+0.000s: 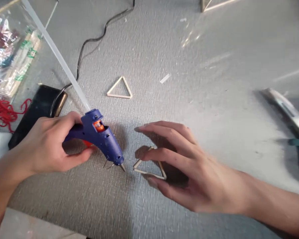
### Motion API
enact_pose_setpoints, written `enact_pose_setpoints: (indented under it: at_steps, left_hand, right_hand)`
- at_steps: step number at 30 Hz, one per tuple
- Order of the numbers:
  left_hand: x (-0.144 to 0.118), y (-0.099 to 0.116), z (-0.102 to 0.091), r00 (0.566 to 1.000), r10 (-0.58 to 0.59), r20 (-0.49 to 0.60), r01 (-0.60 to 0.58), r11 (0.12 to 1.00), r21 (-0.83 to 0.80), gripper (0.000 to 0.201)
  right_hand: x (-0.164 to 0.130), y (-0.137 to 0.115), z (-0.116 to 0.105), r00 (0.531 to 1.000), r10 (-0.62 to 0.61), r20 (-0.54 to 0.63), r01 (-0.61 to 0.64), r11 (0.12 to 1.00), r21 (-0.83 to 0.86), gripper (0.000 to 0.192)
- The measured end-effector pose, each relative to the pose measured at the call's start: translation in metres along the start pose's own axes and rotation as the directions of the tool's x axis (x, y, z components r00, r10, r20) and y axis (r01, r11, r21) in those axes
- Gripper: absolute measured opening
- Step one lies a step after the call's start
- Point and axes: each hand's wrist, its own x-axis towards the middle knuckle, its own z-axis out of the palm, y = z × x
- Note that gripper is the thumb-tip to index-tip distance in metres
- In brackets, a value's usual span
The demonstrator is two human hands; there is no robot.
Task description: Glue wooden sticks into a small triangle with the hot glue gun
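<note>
Glue gun (104, 141) in left hand (48, 144)

The gun (107, 141) is smooth plastic with a metal nozzle (123, 167). Both triangles (119, 96) look like matt wood, the table (149, 106) rough and ridged. The bag (2, 49) is glossy, crinkled plastic; the yarn (1, 111), fibrous.

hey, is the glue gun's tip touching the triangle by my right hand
No, a strip of table shows between the glue gun's tip and the nearest corner of that triangle.

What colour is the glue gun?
The glue gun is mostly purplish blue; the head view shows it best.
</note>
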Motion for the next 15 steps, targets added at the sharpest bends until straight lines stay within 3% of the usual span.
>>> enact_pose_setpoints:
  at_steps: [15]
  left_hand:
    - [0.0021, -0.0022, 0.0038, 0.994, 0.087, -0.064, -0.086, 0.996, 0.018, 0.043]
  right_hand:
    - [-0.0002, -0.0012, 0.0009, 1.000, 0.013, -0.001, -0.013, 0.999, -0.030, 0.023]
